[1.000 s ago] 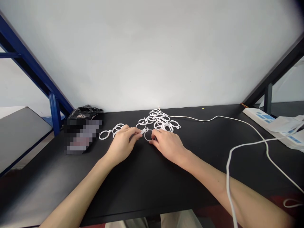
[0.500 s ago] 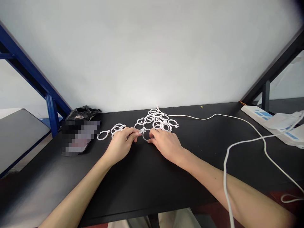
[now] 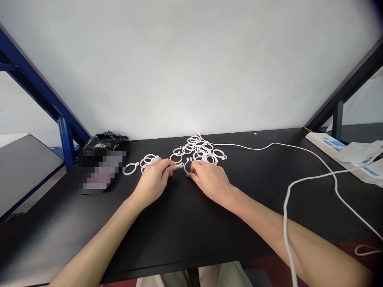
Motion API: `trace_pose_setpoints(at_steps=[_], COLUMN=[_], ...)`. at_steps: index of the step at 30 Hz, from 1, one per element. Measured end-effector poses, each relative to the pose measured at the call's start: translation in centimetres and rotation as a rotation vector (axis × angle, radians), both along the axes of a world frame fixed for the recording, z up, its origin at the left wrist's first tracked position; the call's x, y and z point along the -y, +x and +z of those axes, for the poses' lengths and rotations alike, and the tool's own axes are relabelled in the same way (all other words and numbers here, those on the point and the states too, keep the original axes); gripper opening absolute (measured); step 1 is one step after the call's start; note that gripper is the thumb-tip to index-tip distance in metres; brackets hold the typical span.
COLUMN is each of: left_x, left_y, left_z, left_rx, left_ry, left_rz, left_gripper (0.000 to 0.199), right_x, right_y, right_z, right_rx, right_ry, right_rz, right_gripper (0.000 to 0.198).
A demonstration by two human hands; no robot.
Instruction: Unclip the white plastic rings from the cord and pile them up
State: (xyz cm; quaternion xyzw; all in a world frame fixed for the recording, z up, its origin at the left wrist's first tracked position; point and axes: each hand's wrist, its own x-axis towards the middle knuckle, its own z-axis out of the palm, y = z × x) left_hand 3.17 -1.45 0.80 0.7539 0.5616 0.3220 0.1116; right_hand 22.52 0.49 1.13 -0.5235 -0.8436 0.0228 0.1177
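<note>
My left hand [image 3: 157,177] is closed in a pinch on a small white piece [image 3: 180,164] with a rounded end, which sticks out to the right of the fingertips. My right hand [image 3: 209,177] pinches a white curtain ring [image 3: 186,165]; its left side shows with a gap at the top, and the rest is hidden by the fingers. A narrow space separates the two held things. Just behind the hands lies a heap of similar white rings [image 3: 201,145]. A few more rings [image 3: 130,169] lie left of my left hand, partly covered by it.
A crumpled black plastic bag [image 3: 104,141] lies on the black table [image 3: 179,231] at the left. A white cable [image 3: 287,191] loops across the right side, over my right forearm. A white and blue box [image 3: 329,143] stands at the right edge. A pale wall [image 3: 191,71] rises behind.
The ring in my right hand and the white piece in my left hand touched or overlapped before; now a gap shows between them. The ring's open ends have come into view.
</note>
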Motion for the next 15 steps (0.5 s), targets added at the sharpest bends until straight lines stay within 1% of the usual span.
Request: trace_pose_setpoints(at_steps=[5, 7, 9, 12, 13, 15], left_x=[0.10, 0.13, 0.14, 0.20, 0.23, 0.33], left_y=[-0.67, -0.78, -0.79, -0.66, -0.59, -0.45], left_z=[0.54, 0.76, 0.86, 0.79, 0.73, 0.64], left_rx=[-0.002, 0.033, 0.077, 0.123, 0.128, 0.128], left_ry=[0.036, 0.014, -0.030, -0.053, -0.035, 0.025], left_rz=[0.067, 0.082, 0.081, 0.018, -0.018, -0.086], left_gripper=[0.023, 0.024, 0.026, 0.024, 0.021, 0.016], right_x=[0.03, 0.11, 0.21, 0.29, 0.27, 0.20], right_y=[0.11, 0.11, 0.09, 0.06, 0.06, 0.07], right_z=[0.13, 0.13, 0.19, 0.37, 0.41, 0.42], right_rx=[0.017, 0.017, -0.010, -0.174, -0.263, -0.456], right_ry=[-0.015, -0.009, 0.023, 0.083, 0.082, 0.034], right_rz=[-0.015, -0.025, -0.041, -0.030, -0.005, 0.072], right_gripper=[0.018, 0.016, 0.021, 0.034, 0.036, 0.035])
